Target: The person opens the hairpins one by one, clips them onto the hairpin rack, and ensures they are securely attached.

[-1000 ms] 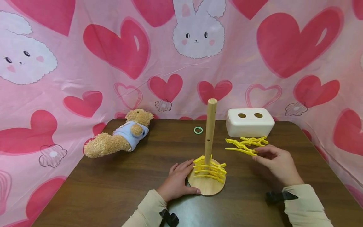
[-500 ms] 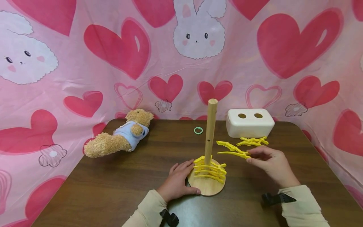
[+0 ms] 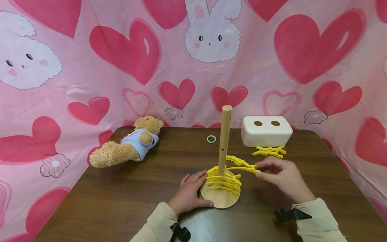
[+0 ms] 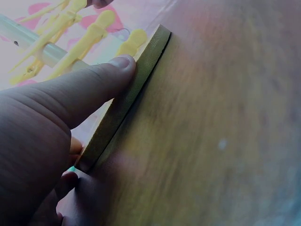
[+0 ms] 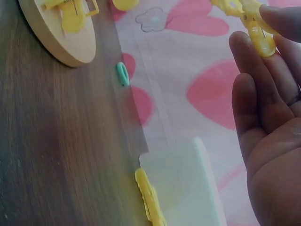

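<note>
A wooden stand (image 3: 224,137) has an upright post on a round base (image 3: 222,201). Several yellow alligator hair clips (image 3: 231,185) are stacked around the foot of its post. My left hand (image 3: 190,193) grips the left side of the base, its thumb on the rim in the left wrist view. My right hand (image 3: 281,174) pinches the handle end of another yellow hair clip (image 3: 242,163) between thumb and fingers. That clip's jaws are spread, with their tips right at the post's right side, above the stacked clips.
More yellow clips (image 3: 269,151) lie on the dark wooden table (image 3: 127,188) before a white box (image 3: 267,132) with two holes. A small green ring (image 3: 211,138) lies behind the post. A teddy bear (image 3: 133,143) in blue lies at the back left, before a heart-patterned cloth.
My right hand has carried the pinched hair clip left and slightly down to the post, away from the clips by the box. My left hand has stayed on the base.
</note>
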`<state>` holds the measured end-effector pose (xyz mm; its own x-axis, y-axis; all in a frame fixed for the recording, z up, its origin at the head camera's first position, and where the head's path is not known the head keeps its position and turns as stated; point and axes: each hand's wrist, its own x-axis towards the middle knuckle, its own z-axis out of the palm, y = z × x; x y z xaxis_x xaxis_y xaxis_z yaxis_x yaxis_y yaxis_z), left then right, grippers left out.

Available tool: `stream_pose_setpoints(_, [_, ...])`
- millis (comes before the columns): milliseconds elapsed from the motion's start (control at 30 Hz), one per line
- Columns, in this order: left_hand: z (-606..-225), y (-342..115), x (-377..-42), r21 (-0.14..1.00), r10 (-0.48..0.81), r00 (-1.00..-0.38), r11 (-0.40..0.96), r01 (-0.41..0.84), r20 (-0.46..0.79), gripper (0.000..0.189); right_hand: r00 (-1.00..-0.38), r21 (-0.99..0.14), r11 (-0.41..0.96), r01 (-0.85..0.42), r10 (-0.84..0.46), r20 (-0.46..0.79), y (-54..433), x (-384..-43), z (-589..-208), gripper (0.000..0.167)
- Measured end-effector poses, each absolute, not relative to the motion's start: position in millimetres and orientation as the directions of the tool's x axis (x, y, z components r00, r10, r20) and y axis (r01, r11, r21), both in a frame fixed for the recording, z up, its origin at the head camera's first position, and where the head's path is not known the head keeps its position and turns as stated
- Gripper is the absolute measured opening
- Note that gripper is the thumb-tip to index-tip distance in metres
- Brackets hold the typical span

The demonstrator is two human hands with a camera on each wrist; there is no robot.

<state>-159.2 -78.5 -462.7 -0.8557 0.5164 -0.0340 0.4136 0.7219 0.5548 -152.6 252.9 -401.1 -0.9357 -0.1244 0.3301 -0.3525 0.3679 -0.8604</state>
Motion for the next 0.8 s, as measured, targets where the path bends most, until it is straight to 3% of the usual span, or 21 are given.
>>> stream_pose_setpoints(300, [-463, -78, -160, 0.542, 0.514, -0.857, 0.733, 0.410, -0.046, 0.100, -0.918, -0.848, 0.353, -0.396, -0.165, 0.360, 237, -149, -400, 0.022])
stream_pose_setpoints(567, [-462, -78, -159, 0.536, 0.514, -0.857, 0.737, 0.412, -0.049, 0.100, -0.929, -0.864, 0.349, -0.364, -0.201, 0.310, 224, -147, -402, 0.021])
stream_pose_setpoints(800, [-462, -78, -159, 0.542, 0.515, -0.856, 0.733, 0.412, -0.045, 0.100, -0.904, -0.846, 0.324, -0.424, -0.213, 0.371, 216, -146, -405, 0.022])
